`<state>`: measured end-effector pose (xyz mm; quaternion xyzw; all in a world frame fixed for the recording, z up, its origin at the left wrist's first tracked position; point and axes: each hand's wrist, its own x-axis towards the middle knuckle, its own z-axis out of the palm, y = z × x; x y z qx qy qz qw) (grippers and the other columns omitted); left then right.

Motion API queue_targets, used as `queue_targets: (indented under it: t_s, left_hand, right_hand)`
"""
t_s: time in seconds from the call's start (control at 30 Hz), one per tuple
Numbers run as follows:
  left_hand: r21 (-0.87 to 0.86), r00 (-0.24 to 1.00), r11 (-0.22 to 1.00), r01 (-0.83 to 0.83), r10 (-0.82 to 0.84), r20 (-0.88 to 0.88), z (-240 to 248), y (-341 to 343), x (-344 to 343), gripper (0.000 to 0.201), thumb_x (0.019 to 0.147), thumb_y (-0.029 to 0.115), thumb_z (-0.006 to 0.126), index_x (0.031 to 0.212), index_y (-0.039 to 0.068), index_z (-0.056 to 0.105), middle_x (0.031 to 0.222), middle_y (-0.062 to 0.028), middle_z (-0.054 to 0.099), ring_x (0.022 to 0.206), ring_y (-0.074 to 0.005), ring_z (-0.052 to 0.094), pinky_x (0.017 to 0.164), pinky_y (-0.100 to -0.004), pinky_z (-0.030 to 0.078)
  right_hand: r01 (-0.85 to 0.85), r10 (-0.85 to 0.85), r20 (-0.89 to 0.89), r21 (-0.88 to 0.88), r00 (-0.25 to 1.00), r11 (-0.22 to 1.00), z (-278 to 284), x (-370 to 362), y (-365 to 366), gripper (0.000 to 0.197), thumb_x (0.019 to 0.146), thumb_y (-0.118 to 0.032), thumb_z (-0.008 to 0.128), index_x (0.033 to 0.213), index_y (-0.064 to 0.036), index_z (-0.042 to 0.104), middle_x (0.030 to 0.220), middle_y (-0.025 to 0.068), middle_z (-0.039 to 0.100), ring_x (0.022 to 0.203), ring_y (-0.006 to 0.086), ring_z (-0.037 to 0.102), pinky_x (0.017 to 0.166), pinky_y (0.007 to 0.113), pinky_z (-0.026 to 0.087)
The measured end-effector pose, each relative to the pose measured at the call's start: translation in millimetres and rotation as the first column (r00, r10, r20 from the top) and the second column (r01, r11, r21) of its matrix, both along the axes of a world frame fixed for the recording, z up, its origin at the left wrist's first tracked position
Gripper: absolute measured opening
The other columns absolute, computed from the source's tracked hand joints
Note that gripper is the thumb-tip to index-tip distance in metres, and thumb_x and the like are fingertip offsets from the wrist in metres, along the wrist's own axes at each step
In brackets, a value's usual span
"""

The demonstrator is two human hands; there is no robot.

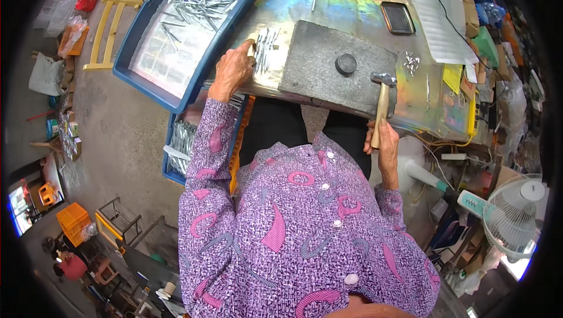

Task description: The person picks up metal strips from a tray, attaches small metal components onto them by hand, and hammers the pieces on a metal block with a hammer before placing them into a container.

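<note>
In my right hand (387, 148) I grip a hammer (382, 104) by its pale wooden handle. Its metal head is over the right part of a grey slab (314, 54), and I cannot tell if the two touch. A round black block (345, 64) sits on that slab. My left hand (233, 70) is at the table's left edge with its fingers curled. A pale piece (251, 54) shows at its fingertips; its kind is unclear. Right beside them, thin metal strips (267, 49) lie in a loose row, left of the slab.
A blue tray (126, 63) with a heap of metal strips stands at the left, above another blue bin (167, 165). On the table (287, 1) lie a small dark tray (397, 17), small metal bits (411, 63) and white foam sheeting (434, 30). A fan (516, 212) stands at right.
</note>
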<state>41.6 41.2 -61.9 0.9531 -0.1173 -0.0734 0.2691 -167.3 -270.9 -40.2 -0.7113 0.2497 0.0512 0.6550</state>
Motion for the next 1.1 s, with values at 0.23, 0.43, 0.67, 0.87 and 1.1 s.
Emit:
queue_targets:
  t_s: [0.23, 0.43, 0.67, 0.87, 1.1]
  left_hand:
    - [-0.54, 0.986, 0.834, -0.116, 0.029, -0.166, 48, 26, -3, 0.031, 0.083, 0.005, 0.054, 0.114, 0.003, 0.057, 0.062, -0.0014, 0.056, 0.05, -0.0049, 0.046, 0.043, -0.0189, 0.037]
    - [-0.454, 0.92, 0.819, -0.351, 0.393, -0.002, 36, 105, 47, 0.025, 0.077, 0.008, 0.055, 0.1, 0.0, 0.062, 0.066, -0.0067, 0.061, 0.049, -0.009, 0.053, 0.043, -0.0218, 0.041]
    - [-0.111, 0.801, 0.809, -0.577, 0.587, 0.115, -19, 172, 99, 0.024, 0.064, 0.015, 0.064, 0.083, 0.002, 0.065, 0.074, -0.0188, 0.064, 0.069, -0.0275, 0.064, 0.064, -0.0352, 0.05]
    - [0.0, 0.785, 0.796, -0.606, 0.598, 0.161, -43, 173, 107, 0.025, 0.059, 0.017, 0.067, 0.076, 0.001, 0.06, 0.079, -0.021, 0.064, 0.077, -0.0357, 0.063, 0.07, -0.042, 0.048]
    - [-0.085, 0.813, 0.814, -0.574, 0.579, 0.053, -36, 163, 111, 0.014, 0.06, 0.014, 0.057, 0.064, 0.0, 0.056, 0.058, -0.0146, 0.059, 0.051, -0.028, 0.059, 0.052, -0.0367, 0.047]
  right_hand:
    - [0.051, -0.043, 0.05, -0.168, 0.998, 0.984, -16, -4, -25, 0.055, 0.093, -0.048, 0.034, 0.09, 0.0022, 0.056, 0.062, 0.0033, 0.051, 0.048, 0.0102, 0.049, 0.042, 0.022, 0.038]
    - [0.094, -0.093, 0.013, -0.123, 0.996, 0.988, -1, -1, -28, 0.049, 0.093, -0.044, 0.039, 0.083, 0.0008, 0.056, 0.059, 0.0, 0.048, 0.046, 0.0048, 0.043, 0.039, 0.019, 0.031]
    - [0.069, -0.062, 0.044, -0.196, 0.997, 0.978, -3, 1, -26, 0.041, 0.093, -0.039, 0.043, 0.08, -0.0017, 0.055, 0.059, 0.0006, 0.047, 0.044, 0.0057, 0.043, 0.038, 0.02, 0.031]
    - [0.068, -0.063, 0.032, -0.198, 0.998, 0.978, -9, -3, -31, 0.038, 0.093, -0.036, 0.045, 0.078, -0.0025, 0.054, 0.061, -0.0001, 0.046, 0.045, 0.0054, 0.042, 0.039, 0.021, 0.031]
    - [0.031, -0.029, 0.009, -0.226, 1.0, 0.974, -2, -2, -45, 0.036, 0.093, -0.032, 0.045, 0.076, -0.0018, 0.055, 0.053, 0.0004, 0.046, 0.039, 0.0069, 0.042, 0.036, 0.021, 0.03]
